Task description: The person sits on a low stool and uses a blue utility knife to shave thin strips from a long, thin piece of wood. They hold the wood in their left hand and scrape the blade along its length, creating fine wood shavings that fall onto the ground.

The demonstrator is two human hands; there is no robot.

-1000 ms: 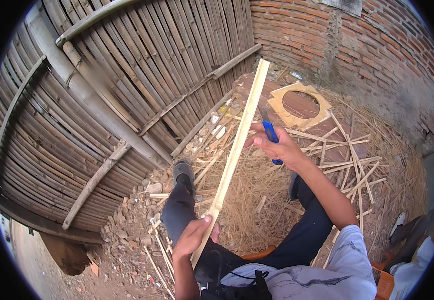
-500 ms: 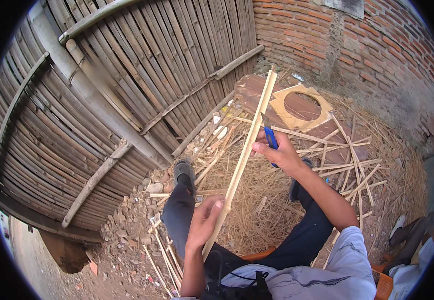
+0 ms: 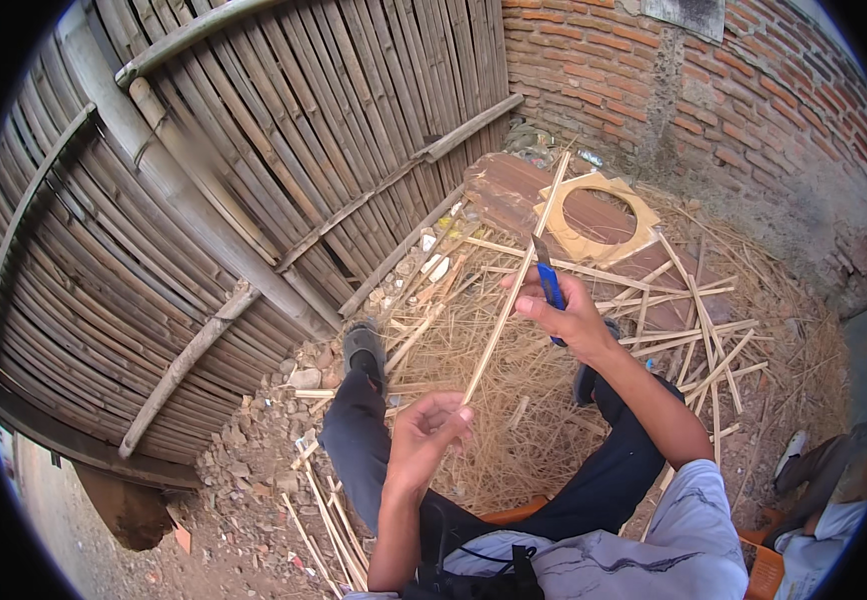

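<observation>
Strip (image 3: pixel 497 325) turned edge-on; lower end seemingly within left grip (image 3: pixel 422 440).

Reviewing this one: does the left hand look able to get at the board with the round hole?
Probably not: the left hand is at the strip's near end, and the board lies far beyond, past the right hand and its blue knife.

On the left, a wall of weathered bamboo (image 3: pixel 284 150) is standing, and a red brick wall (image 3: pixel 594 62) is rising just beside its far end. Stones (image 3: pixel 305 379) are lying over the brown earth ground (image 3: pixel 219 562), and daylight is reaching everything softly.
</observation>
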